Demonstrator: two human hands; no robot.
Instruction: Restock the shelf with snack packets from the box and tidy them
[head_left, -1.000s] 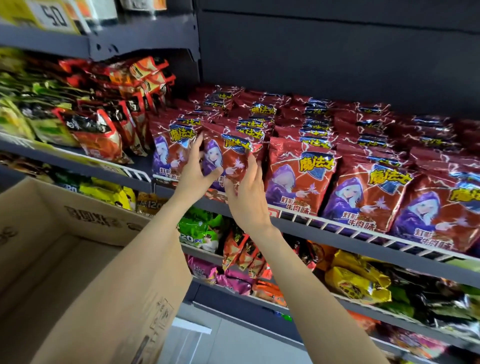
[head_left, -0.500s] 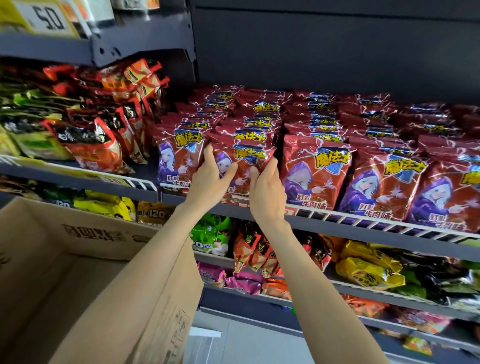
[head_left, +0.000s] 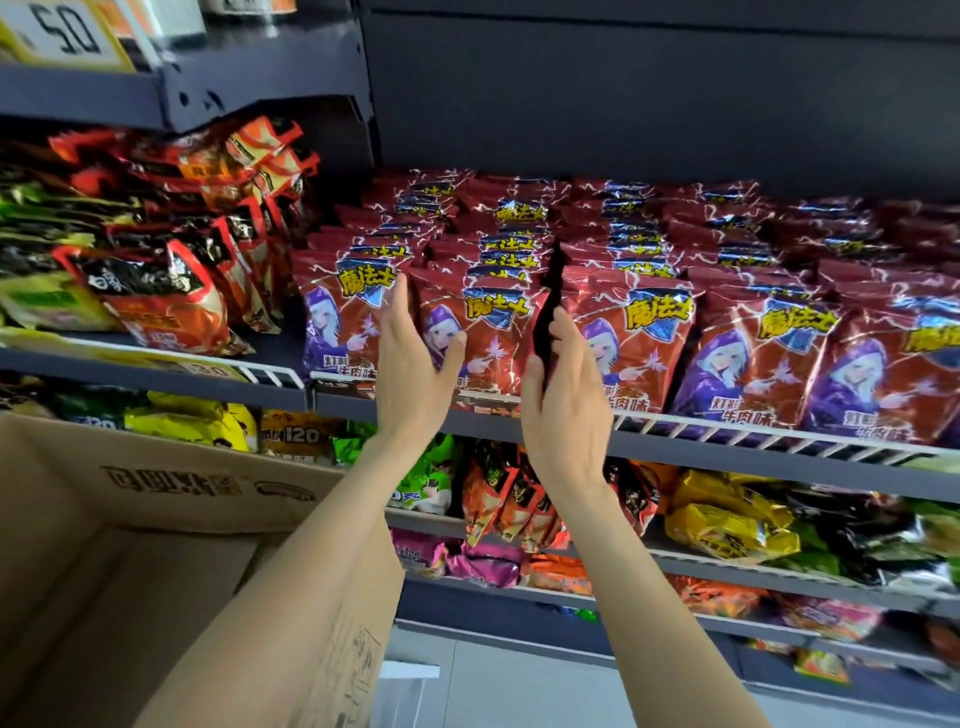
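Currently both hands are raised to the middle shelf (head_left: 727, 457), one on each side of the second red packet (head_left: 485, 338) in the front row. The left hand (head_left: 410, 364) stands edge-on with straight fingers along the packet's left side, in the seam between it and the leftmost red packet (head_left: 345, 322); the right hand (head_left: 563, 400) mirrors it on the right side, fingers extended upward beside the dark gap that separates this column from the next red packet (head_left: 634, 338). Neither hand grips anything; the palms face each other, apart, with the packet between them. Whether the palms actually press the foil cannot be confirmed from this angle. The remaining red packets stand upright in rows behind the white wire rail (head_left: 779, 441), and the cardboard box (head_left: 171, 493) sits low on the left, its visible interior showing no packets, though its floor is only partly in view. The step in hand appears to be squaring one column rather than loading stock. Risks: uneven pressure from the two palms could twist the front packet and topple it forward over the low rail; a push too deep could collapse the rows behind; the right fingers entering the dark gap could widen it and tilt the neighbouring column.
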